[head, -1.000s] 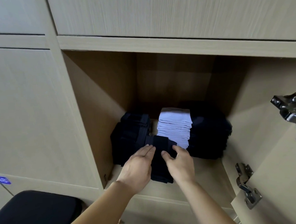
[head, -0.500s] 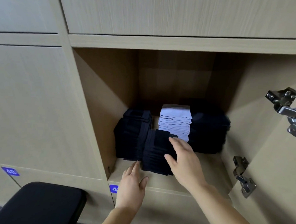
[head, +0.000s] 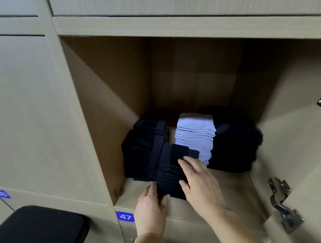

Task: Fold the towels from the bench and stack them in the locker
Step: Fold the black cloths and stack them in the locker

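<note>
Stacking step: my right grip (head: 200,180) lies flat atop the dark towel stack (head: 166,168), left grip (head: 150,205) straight-fingered against its base. Next, likely: nudge it squarely into the locker (head: 104,98).

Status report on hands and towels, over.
Left hand open at lower edge of front navy towel stack; right hand open, flat on it. Stack on locker floor, before lavender towel stack. Nothing blocking.

I have the left hand (head: 151,203) low and forward, palm down, fingers straight and close together, thumb spread rightward. The right hand (head: 200,181) sits higher, palm down, fingers stretched up-left, thumb apart. Bare left forearm (head: 147,241) and right forearm (head: 238,229) enter from below.
</note>
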Action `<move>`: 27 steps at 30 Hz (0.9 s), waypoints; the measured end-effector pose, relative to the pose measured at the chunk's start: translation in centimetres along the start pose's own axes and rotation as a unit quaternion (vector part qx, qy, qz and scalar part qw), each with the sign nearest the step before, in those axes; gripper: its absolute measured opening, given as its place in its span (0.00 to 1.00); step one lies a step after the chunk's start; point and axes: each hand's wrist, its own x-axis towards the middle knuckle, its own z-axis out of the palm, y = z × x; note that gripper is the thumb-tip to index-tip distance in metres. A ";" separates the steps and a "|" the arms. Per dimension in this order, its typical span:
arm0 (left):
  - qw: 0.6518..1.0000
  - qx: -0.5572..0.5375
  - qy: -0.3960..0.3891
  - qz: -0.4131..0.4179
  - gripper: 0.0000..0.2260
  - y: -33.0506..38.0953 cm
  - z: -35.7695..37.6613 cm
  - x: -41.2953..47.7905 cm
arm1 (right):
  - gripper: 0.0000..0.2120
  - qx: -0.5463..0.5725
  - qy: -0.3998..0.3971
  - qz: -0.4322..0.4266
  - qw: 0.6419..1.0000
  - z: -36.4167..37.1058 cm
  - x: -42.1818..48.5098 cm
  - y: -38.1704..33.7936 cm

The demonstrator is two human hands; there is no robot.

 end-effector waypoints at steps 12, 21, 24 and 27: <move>0.999 0.019 0.020 -0.018 0.30 0.9 0.8 1.3 | 0.31 -0.030 0.046 -0.022 0.998 1.8 1.8 1.4; 0.997 -0.025 0.041 -0.067 0.22 1.3 0.7 2.0 | 0.31 -0.047 0.063 -0.032 0.996 2.4 2.3 1.8; 0.996 -0.019 0.043 -0.071 0.21 1.4 0.7 2.1 | 0.31 -0.051 0.067 -0.036 0.996 2.6 2.4 1.8; 0.996 -0.014 0.047 -0.070 0.21 1.4 0.7 2.2 | 0.31 -0.053 0.065 -0.038 0.996 2.6 2.6 1.9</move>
